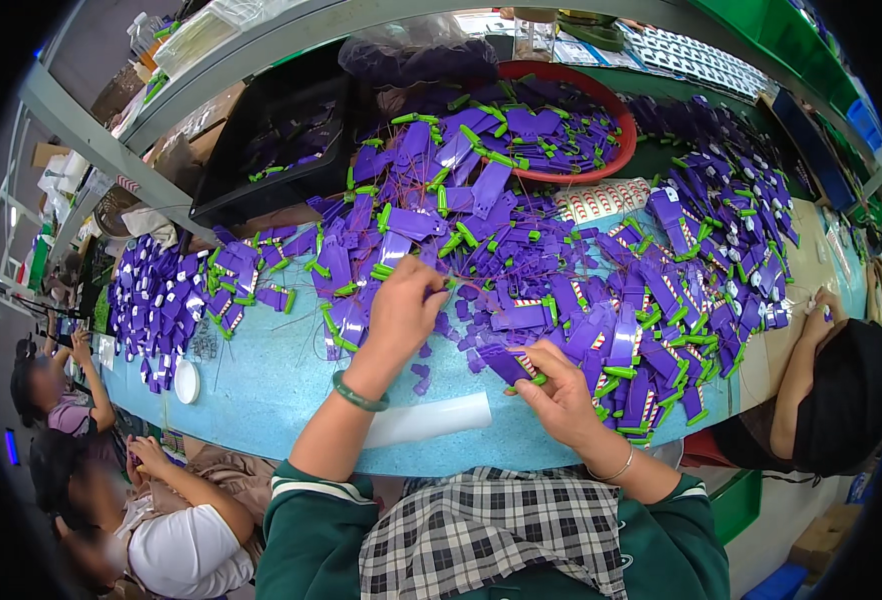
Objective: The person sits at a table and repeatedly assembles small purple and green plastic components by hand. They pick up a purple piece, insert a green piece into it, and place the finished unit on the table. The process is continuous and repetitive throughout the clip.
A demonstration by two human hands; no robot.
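In my right hand (pixel 559 392), low at the middle of the table, is a flat purple piece (pixel 504 363) with a green end and a red-and-white striped strip. Thumb and fingers close on its right side. My left hand (pixel 406 305) is raised to the left of it, its fingertips pinched together beside the pile. What they hold, if anything, is too small to make out. A large heap of similar purple pieces (pixel 416 222) with green ends and thin wires lies beyond both hands. More striped purple pieces (pixel 626 335) are piled to the right of my right hand.
A curled white sheet (pixel 431 420) lies near the front edge. Behind the heap stand a red basin (pixel 621 115) and a black bin (pixel 223 185). A striped sticker sheet (pixel 606 200) rests among the pieces. A small white lid (pixel 188 382) sits left. People work at both sides.
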